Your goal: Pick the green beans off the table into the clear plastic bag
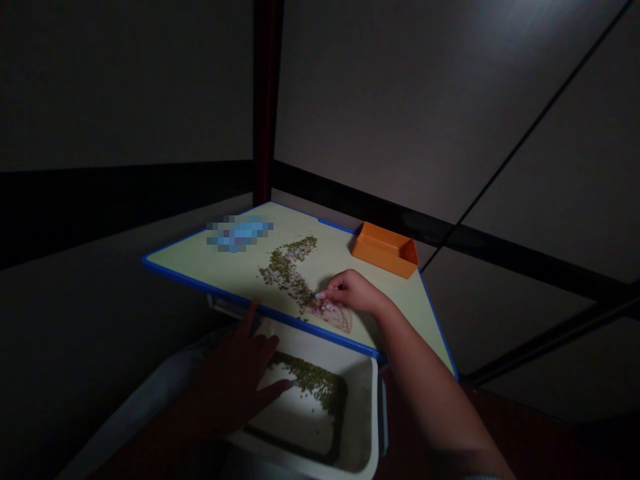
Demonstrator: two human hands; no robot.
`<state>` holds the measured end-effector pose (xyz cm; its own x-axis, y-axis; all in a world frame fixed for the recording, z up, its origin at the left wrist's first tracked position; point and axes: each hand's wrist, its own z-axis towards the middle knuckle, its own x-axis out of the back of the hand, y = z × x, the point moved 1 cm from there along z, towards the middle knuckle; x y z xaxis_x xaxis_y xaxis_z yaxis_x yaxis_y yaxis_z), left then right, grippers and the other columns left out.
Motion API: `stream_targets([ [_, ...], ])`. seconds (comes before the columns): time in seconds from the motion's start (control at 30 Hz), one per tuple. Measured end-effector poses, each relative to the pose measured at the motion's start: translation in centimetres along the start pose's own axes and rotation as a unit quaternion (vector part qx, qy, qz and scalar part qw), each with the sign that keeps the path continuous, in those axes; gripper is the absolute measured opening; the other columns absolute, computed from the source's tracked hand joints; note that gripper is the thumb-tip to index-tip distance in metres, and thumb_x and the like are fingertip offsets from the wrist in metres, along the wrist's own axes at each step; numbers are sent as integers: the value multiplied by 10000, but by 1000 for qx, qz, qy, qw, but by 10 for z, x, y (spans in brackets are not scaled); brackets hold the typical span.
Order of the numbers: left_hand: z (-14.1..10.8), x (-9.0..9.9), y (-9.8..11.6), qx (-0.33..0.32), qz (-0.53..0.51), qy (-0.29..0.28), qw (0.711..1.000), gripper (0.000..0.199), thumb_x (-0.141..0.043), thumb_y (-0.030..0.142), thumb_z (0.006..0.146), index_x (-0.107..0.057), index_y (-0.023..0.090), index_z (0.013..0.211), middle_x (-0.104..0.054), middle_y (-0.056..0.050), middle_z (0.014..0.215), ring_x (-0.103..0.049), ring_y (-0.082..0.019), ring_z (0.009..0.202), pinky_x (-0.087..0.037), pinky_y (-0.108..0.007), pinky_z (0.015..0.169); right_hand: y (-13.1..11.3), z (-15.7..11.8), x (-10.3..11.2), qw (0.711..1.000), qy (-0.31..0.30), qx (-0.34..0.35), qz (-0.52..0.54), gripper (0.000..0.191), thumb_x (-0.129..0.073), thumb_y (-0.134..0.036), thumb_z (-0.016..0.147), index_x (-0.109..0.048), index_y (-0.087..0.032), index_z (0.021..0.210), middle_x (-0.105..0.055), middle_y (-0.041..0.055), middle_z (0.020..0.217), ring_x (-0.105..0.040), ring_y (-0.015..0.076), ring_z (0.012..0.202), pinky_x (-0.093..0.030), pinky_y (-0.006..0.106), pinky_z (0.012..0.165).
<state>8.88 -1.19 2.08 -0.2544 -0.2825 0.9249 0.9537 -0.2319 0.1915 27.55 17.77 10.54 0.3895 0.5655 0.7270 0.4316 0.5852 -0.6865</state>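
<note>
Small green-brown pieces [286, 267], like dried seeds or pods, lie scattered in a strip across a pale yellow table [405, 310] with a blue edge. At the near end of this strip, my right hand [353, 291] has thumb and fingers pinched together just over the tabletop. Whatever is between those fingertips is too small to make out. My left hand [245, 367] is in shadow at the table's front edge, fingers spread, with its thumb over a white tub [373, 407]. More of the green pieces gather along the far side of the tub's floor.
An orange open box [381, 261] stands at the table's back right edge. A pixelated blue patch [240, 233] covers something at the back left. Pink printed artwork [344, 319] shows on the tabletop near my right hand. Walls [400, 120] enclose the table's back and left sides.
</note>
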Motion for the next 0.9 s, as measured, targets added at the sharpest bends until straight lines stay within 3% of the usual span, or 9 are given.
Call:
stream_targets([
  [0.3,0,1,-1,-17,13,-2,1000,559,-531,662,808,-666,186,1069,-715,-112,985,-297,-391,1437,-373,-571,1102,-1,0,2,1000,-26,13,6,304,-674,-344,846,-718,-90,686,-522,-34,514,-382,65,495,-282,217,523],
  [0.9,3,6,2,-7,11,-24,1000,573,-527,658,807,-662,166,1068,-705,-123,964,-193,-432,1464,-394,-581,1073,-4,1,-1,1000,-7,22,-17,299,-674,-326,857,-714,-92,677,-517,-38,515,-382,62,494,-282,221,539],
])
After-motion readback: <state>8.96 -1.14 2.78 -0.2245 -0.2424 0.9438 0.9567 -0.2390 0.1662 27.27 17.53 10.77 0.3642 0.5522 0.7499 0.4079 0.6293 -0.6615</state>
